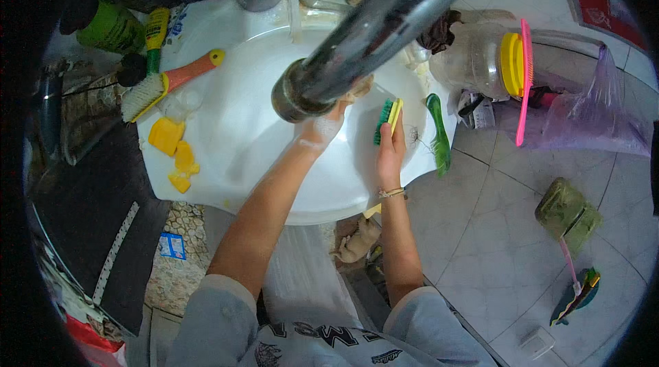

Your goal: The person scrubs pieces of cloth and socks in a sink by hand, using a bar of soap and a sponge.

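My right hand [391, 153] grips a small scrub brush [394, 115] with a yellow back and green bristles. It is above the right side of a white washbasin [242, 161]. My left hand [324, 128] has soap suds on its wrist and reaches under a thick metal faucet spout [370, 43]. The spout hides most of its fingers. Just past the spout shows a tan, wet-looking thing [362, 87] near those fingers; whether it is held is unclear.
On the left rim lie a white-bristled brush [170, 84] and yellow soap pieces [167, 135]. A green-handled implement [438, 135] rests on the right rim. Beyond stand a yellow-lidded clear jar [473, 61], a pink comb [524, 84] and a purple plastic bag [592, 120].
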